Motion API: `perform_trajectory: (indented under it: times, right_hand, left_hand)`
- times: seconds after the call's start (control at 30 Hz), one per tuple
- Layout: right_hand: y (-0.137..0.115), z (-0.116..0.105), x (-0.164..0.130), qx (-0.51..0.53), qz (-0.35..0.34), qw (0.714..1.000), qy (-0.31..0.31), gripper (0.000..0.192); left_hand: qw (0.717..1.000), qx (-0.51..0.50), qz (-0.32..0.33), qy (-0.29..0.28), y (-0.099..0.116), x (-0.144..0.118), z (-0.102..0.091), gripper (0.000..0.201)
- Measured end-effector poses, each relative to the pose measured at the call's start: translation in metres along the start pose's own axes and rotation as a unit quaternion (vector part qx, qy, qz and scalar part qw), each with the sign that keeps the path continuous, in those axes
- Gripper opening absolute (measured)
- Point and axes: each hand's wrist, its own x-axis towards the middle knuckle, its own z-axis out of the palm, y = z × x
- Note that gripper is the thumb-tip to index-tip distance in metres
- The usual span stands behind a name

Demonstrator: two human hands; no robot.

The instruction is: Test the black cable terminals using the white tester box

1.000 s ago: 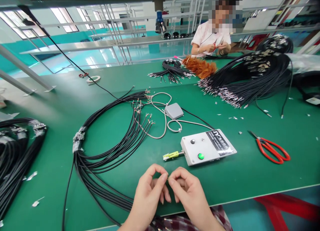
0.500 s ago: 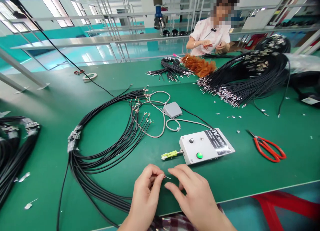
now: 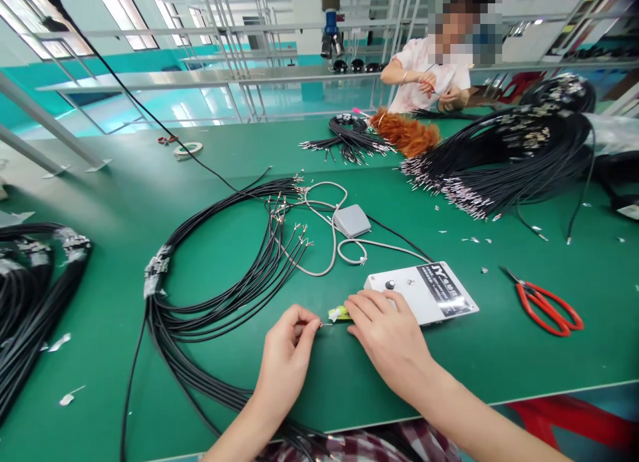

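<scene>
In the head view, my left hand (image 3: 287,355) is closed in a pinch on a cable's end, from which a thin bare wire (image 3: 327,324) points right. My right hand (image 3: 389,332) has its thumb and fingers around the yellow-green clip (image 3: 336,313) on the left of a white box (image 3: 424,289) with a black knob. The clip's tip shows just above and right of the wire, a small gap apart. My right hand hides the box's lower left part. Black cables (image 3: 200,325) curve in a taped loop on my left, their stripped ends fanned out.
Red-handled snips (image 3: 549,309) lie to the right. A grey pedal (image 3: 352,220) with its grey cord sits behind the box. Further cable bundles lie at far left (image 3: 50,282) and back right (image 3: 489,162). Across the green table (image 3: 239,375), a co-worker (image 3: 424,76) handles cables.
My right hand has moved from beside the left fingertips up onto the clip, covering the box's green button. My left hand has shifted up and slightly left with the wire.
</scene>
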Motion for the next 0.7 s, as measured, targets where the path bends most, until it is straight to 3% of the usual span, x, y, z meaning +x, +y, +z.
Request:
perform_trajectory:
  times: [0.17, 0.27, 0.7]
  right_hand:
    - [0.002, 0.010, 0.005, -0.046, -0.004, 0.998, -0.038, 0.017]
    - [0.005, 0.009, 0.010, -0.045, -0.015, 0.998, -0.042, 0.010]
    - [0.005, 0.005, 0.022, -0.044, 0.000, 0.994, -0.100, 0.019]
  left_hand:
    - [1.000, -0.022, -0.018, 0.000, 0.000, 0.005, 0.000, 0.018]
    - [1.000, -0.014, -0.017, 0.003, -0.002, 0.008, 0.003, 0.018]
    - [0.999, 0.051, 0.002, 0.011, -0.010, 0.018, 0.016, 0.019]
